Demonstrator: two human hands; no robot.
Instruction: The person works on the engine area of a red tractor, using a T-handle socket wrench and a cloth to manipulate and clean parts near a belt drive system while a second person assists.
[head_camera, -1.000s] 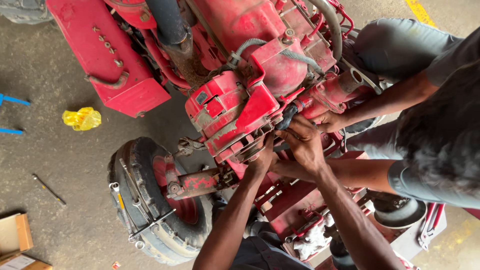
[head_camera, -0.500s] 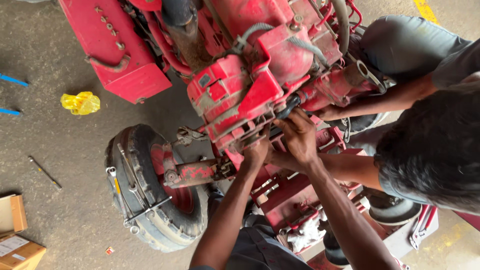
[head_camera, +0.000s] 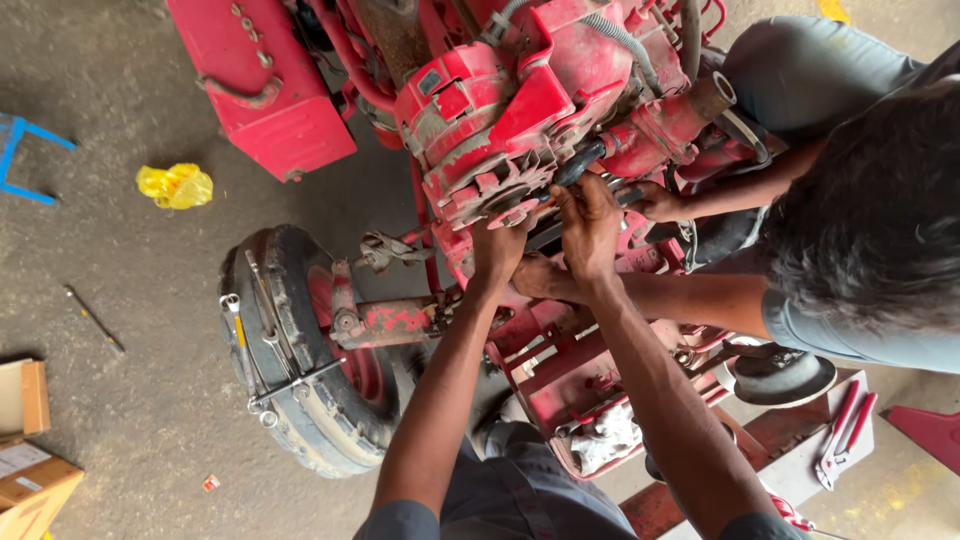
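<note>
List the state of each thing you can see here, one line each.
Left hand: pressed on the red engine part, grip not visible.
Right hand: closed on a dark-handled tool at the engine.
Co-worker's hand: reaching into the engine.
Tyre: on the floor, wrenches lying on it.
Yellow bag: crumpled on the floor.
Red pliers: lying unused.
</note>
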